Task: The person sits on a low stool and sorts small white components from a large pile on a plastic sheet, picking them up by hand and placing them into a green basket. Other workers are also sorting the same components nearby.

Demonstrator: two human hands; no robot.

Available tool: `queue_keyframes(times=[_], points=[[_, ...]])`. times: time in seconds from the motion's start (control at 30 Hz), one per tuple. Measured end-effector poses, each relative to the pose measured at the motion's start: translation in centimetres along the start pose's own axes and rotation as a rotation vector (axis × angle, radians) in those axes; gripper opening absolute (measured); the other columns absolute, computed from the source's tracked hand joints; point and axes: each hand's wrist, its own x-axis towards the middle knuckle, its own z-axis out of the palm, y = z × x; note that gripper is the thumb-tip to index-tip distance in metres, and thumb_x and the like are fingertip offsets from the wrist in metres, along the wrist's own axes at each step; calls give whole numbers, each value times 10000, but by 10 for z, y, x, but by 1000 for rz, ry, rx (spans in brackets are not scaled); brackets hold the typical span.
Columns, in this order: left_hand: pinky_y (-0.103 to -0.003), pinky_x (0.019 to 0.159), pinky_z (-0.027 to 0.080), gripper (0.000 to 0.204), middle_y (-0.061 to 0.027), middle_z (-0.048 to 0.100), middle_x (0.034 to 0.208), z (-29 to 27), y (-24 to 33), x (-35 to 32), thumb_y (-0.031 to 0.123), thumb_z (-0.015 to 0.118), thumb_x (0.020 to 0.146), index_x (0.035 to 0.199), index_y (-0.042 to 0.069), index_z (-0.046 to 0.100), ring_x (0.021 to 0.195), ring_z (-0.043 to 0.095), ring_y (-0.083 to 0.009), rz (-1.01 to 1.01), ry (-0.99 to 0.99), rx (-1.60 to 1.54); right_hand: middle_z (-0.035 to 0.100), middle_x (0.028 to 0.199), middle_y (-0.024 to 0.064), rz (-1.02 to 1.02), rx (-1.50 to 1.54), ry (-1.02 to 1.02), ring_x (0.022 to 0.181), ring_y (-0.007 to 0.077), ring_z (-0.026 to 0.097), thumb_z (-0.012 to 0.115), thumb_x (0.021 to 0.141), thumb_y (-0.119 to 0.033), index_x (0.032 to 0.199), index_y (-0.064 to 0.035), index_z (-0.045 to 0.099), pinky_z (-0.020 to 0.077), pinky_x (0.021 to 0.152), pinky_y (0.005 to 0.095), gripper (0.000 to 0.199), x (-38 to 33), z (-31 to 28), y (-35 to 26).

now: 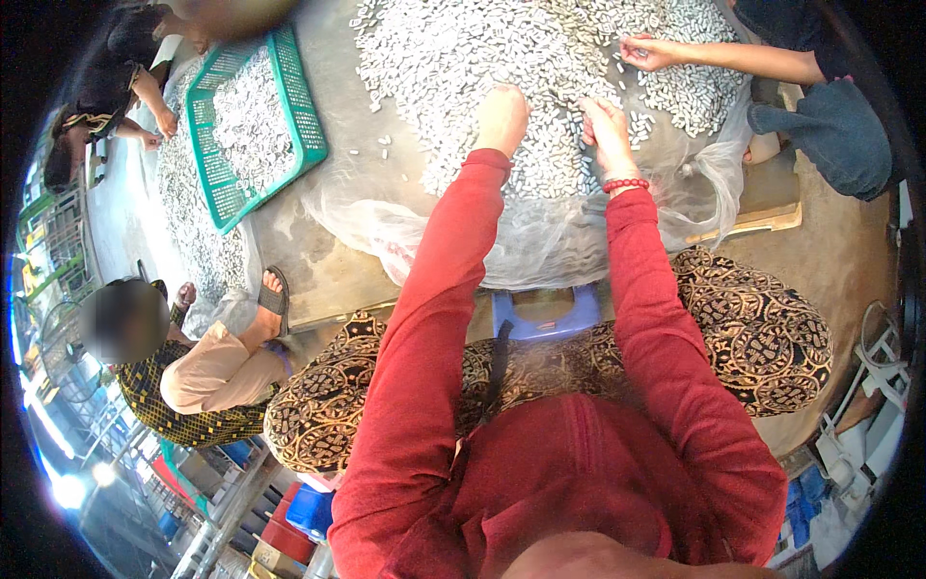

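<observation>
A wide pile of small silvery-white oblong pieces (463, 58) is spread on a clear plastic sheet (521, 256) in front of me. My left hand (503, 120) is closed over the near part of the pile, knuckles up, and whatever lies in its fingers is hidden. To its right, my right hand (608, 137) has thumb and fingers drawn together just above the pieces. Anything in that pinch is too small to name. A red bead bracelet (625, 183) circles my right wrist, and red sleeves cover both arms.
A green plastic basket (311, 130) holding similar pieces stands at left. A co-worker's hand (651, 53) reaches into the pile from the right. Other people's hands (166, 122) work at far left, beside a seated person (193, 386). A blue stool (550, 314) stands between my knees.
</observation>
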Motion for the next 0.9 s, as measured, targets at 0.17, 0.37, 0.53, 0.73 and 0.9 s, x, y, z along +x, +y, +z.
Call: queue_keyframes(times=[0.17,0.37,0.53,0.73,0.9], points=[[-402,620,503,184,-217,615,718,16,-4,-16,166,605,715,703,-18,610,701,618,-336,14,-229,156,488,681,3,230,518,-59,542,91,438,589,785,-105,899,-57,562,360,472,218,127,2,-5,-10],[-311,566,464,206,-120,622,672,-20,-36,-61,205,687,673,709,11,628,615,597,-228,-216,-154,-274,619,778,95,37,-503,92,682,195,582,650,750,-225,899,-48,596,459,597,326,238,23,19,-6],[-185,445,315,173,62,504,608,-69,-49,-70,220,696,741,790,78,610,491,400,-38,-514,-230,-830,624,916,167,-65,-1145,32,852,320,600,638,729,-392,973,-70,599,459,718,423,406,20,40,8],[-174,443,334,134,-33,452,794,-102,-45,-61,124,588,767,837,58,493,678,418,-114,-423,-166,-1912,619,951,152,-158,-1202,-303,902,305,584,591,783,-337,1056,-95,581,451,764,380,365,-3,57,21],[-182,404,360,136,-110,419,909,-115,-45,-50,62,522,731,847,37,454,774,408,-190,-134,-164,-2307,619,947,160,-197,-970,-465,907,305,583,570,781,-319,1070,-108,590,452,770,394,358,-6,59,31]])
